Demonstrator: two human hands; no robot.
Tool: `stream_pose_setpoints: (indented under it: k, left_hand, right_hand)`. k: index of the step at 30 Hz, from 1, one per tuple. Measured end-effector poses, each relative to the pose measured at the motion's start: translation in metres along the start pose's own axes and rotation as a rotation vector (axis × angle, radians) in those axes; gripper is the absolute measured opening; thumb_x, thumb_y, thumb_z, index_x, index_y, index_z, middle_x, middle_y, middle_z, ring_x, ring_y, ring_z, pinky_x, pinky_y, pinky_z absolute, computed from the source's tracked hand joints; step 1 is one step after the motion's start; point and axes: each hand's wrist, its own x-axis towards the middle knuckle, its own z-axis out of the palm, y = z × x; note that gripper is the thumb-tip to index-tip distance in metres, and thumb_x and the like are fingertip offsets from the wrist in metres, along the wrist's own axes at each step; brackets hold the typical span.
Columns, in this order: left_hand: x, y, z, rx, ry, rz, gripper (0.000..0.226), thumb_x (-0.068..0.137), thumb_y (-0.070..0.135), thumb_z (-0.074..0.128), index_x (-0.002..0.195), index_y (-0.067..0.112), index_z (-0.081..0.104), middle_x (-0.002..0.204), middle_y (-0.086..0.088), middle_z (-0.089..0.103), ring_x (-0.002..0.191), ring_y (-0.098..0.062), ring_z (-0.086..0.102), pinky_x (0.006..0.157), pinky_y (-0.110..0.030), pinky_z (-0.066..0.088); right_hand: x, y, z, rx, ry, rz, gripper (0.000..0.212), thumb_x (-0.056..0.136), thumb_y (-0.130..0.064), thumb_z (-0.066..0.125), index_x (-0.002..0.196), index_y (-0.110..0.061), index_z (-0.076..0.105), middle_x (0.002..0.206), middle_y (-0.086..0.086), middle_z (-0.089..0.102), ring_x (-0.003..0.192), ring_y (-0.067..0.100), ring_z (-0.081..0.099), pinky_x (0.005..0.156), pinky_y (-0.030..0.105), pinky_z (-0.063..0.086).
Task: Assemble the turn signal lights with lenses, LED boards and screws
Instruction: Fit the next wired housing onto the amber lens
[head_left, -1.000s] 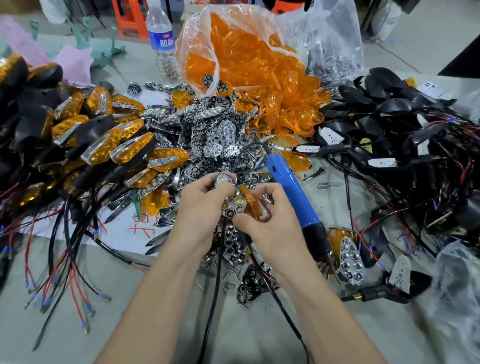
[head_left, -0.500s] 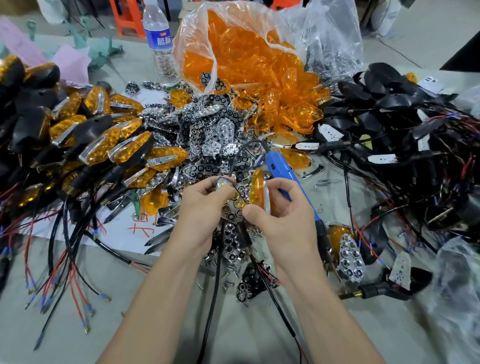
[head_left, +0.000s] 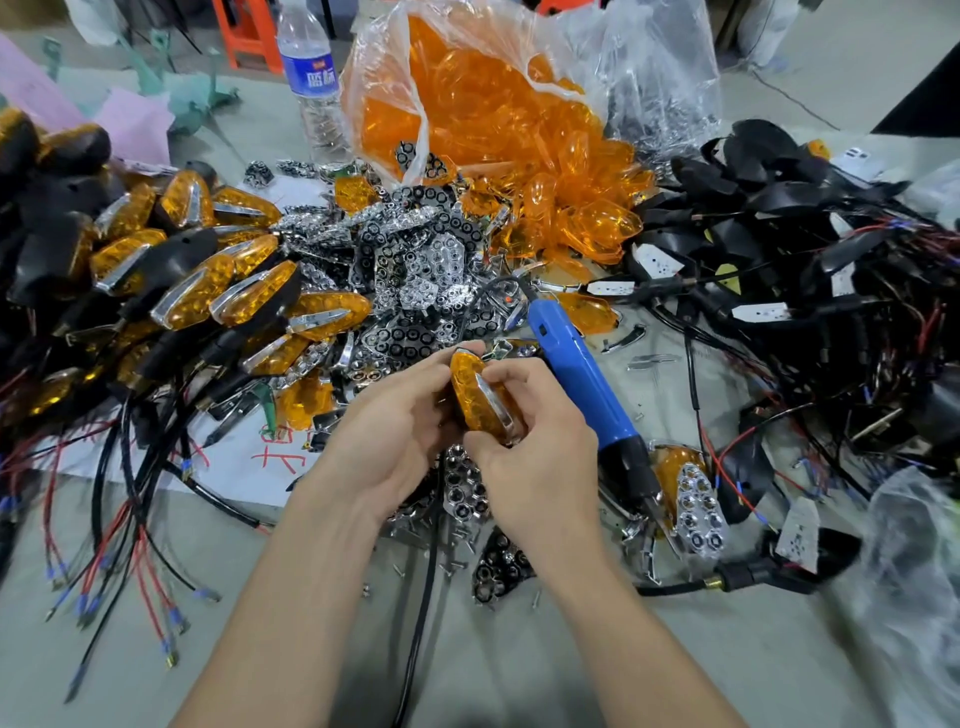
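Both hands hold one turn signal light (head_left: 478, 395) above the table's middle; its orange lens with a chrome strip faces up. My left hand (head_left: 387, 441) cups it from the left and underneath. My right hand (head_left: 540, 441) pinches its lower right end. A black cable (head_left: 423, 597) hangs down from the light between my forearms. A blue electric screwdriver (head_left: 576, 369) lies just right of my hands. Chrome reflector boards (head_left: 415, 270) are heaped behind, loose orange lenses (head_left: 498, 135) spill from a clear bag, and small screws (head_left: 452, 556) lie scattered under my hands.
Finished orange lights with black housings and wires (head_left: 171, 275) are piled at the left. Empty black housings with cables (head_left: 779, 249) fill the right. A water bottle (head_left: 311, 78) stands at the back. A loose reflector with lens (head_left: 691, 493) lies at the right.
The orange lens, held edge-on beside the chrome reflector before, now sits face up over it in both hands. The hands have stayed at the same spot.
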Motion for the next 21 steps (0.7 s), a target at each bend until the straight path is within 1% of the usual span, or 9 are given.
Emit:
stream_pose_setpoints:
  k: [2, 4, 8, 10, 13, 15, 17, 19, 21]
  left_hand:
    - [-0.002, 0.0, -0.002, -0.021, -0.04, 0.03, 0.037, 0.108, 0.013, 0.042, 0.13, 0.013, 0.071, 0.127, -0.022, 0.071, 0.113, -0.032, 0.071, 0.096, -0.045, 0.059]
    - [-0.003, 0.001, -0.002, -0.035, -0.083, 0.056, 0.035, 0.103, 0.012, 0.05, 0.13, 0.015, 0.071, 0.126, -0.02, 0.072, 0.111, -0.031, 0.073, 0.093, -0.043, 0.061]
    - [-0.003, 0.003, -0.005, -0.009, -0.13, 0.098, 0.041, 0.089, 0.014, 0.064, 0.129, 0.022, 0.073, 0.123, -0.014, 0.074, 0.106, -0.028, 0.073, 0.089, -0.039, 0.06]
    - [-0.003, 0.007, -0.007, 0.006, -0.15, 0.117, 0.038, 0.088, 0.014, 0.066, 0.124, 0.024, 0.076, 0.117, -0.01, 0.076, 0.102, -0.025, 0.073, 0.086, -0.037, 0.061]
    - [-0.004, 0.012, -0.009, 0.024, -0.154, 0.16, 0.034, 0.085, 0.015, 0.071, 0.117, 0.024, 0.079, 0.107, -0.005, 0.078, 0.095, -0.019, 0.074, 0.08, -0.032, 0.062]
    - [-0.004, 0.013, -0.008, 0.022, -0.164, 0.187, 0.037, 0.078, 0.018, 0.08, 0.115, 0.024, 0.08, 0.106, -0.005, 0.079, 0.095, -0.018, 0.074, 0.081, -0.031, 0.062]
    - [-0.006, 0.014, -0.007, 0.036, -0.169, 0.211, 0.043, 0.072, 0.016, 0.087, 0.114, 0.022, 0.08, 0.105, -0.004, 0.079, 0.095, -0.018, 0.074, 0.082, -0.03, 0.061]
    - [-0.006, 0.017, -0.006, 0.058, -0.17, 0.23, 0.048, 0.069, 0.016, 0.087, 0.116, 0.02, 0.079, 0.108, -0.007, 0.078, 0.097, -0.018, 0.074, 0.083, -0.029, 0.06]
    - [-0.007, 0.02, -0.005, 0.071, -0.165, 0.234, 0.049, 0.071, 0.013, 0.086, 0.119, 0.017, 0.077, 0.114, -0.011, 0.077, 0.101, -0.021, 0.073, 0.09, -0.033, 0.061]
  right_hand:
    - [0.001, -0.001, -0.001, -0.004, -0.007, -0.004, 0.052, 0.074, -0.002, 0.076, 0.107, -0.038, 0.056, 0.098, -0.024, 0.072, 0.081, 0.005, 0.067, 0.069, 0.017, 0.052]
    - [0.002, -0.002, -0.001, 0.011, 0.013, -0.01, 0.05, 0.074, -0.003, 0.076, 0.105, -0.038, 0.056, 0.096, -0.02, 0.073, 0.075, 0.008, 0.065, 0.065, 0.02, 0.052]
    - [0.004, -0.004, -0.002, 0.07, 0.025, 0.001, 0.048, 0.073, -0.006, 0.077, 0.103, -0.039, 0.06, 0.092, -0.016, 0.074, 0.07, 0.016, 0.067, 0.069, 0.041, 0.059]
    - [0.004, -0.006, -0.005, 0.142, -0.015, 0.01, 0.048, 0.074, -0.006, 0.08, 0.104, -0.039, 0.062, 0.092, -0.013, 0.076, 0.074, 0.016, 0.07, 0.072, 0.046, 0.061]
    - [0.005, -0.009, -0.012, 0.227, -0.087, 0.014, 0.046, 0.076, -0.009, 0.083, 0.107, -0.038, 0.065, 0.097, -0.008, 0.078, 0.086, 0.017, 0.074, 0.082, 0.05, 0.061]
    - [0.007, -0.01, -0.016, 0.258, -0.107, 0.011, 0.047, 0.077, -0.004, 0.084, 0.107, -0.036, 0.067, 0.099, -0.006, 0.079, 0.089, 0.02, 0.074, 0.084, 0.051, 0.061]
    - [0.007, -0.011, -0.018, 0.288, -0.125, 0.004, 0.048, 0.076, 0.001, 0.084, 0.106, -0.034, 0.068, 0.1, -0.006, 0.079, 0.089, 0.02, 0.074, 0.084, 0.052, 0.061]
    - [0.008, -0.014, -0.019, 0.297, -0.127, -0.004, 0.05, 0.074, 0.001, 0.084, 0.104, -0.035, 0.067, 0.1, -0.007, 0.079, 0.088, 0.018, 0.074, 0.082, 0.052, 0.062]
    - [0.011, -0.012, -0.019, 0.263, -0.101, -0.025, 0.05, 0.071, -0.001, 0.084, 0.102, -0.037, 0.067, 0.097, -0.009, 0.078, 0.085, 0.018, 0.073, 0.078, 0.052, 0.062]
